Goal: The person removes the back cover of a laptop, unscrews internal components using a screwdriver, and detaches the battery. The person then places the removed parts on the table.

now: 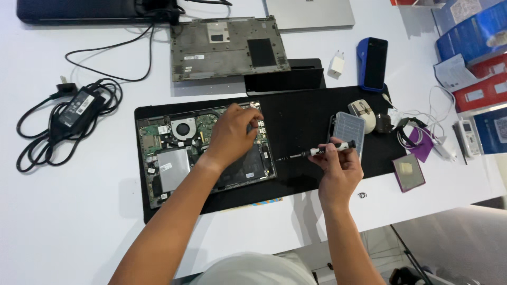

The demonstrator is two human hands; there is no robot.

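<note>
An opened laptop (pixel 174 158) lies on a black mat (pixel 306 116), its fan, boards and battery exposed. My left hand (pixel 232 132) rests on the laptop's upper right part, fingers curled over the board near the corner; whether it pinches anything I cannot tell. My right hand (pixel 340 166) holds a small black and silver screwdriver (pixel 317 151) level above the mat, its tip pointing left toward the laptop's right edge. A translucent grey bit case (pixel 349 129) lies just beyond my right hand.
The laptop's grey bottom cover (pixel 227 47) lies behind the mat. A power adapter with coiled cables (pixel 74 111) sits at left. A mouse (pixel 363 113), phone in a blue stand (pixel 374 63), white plug (pixel 337 64), cables, purple cards and boxes crowd the right side.
</note>
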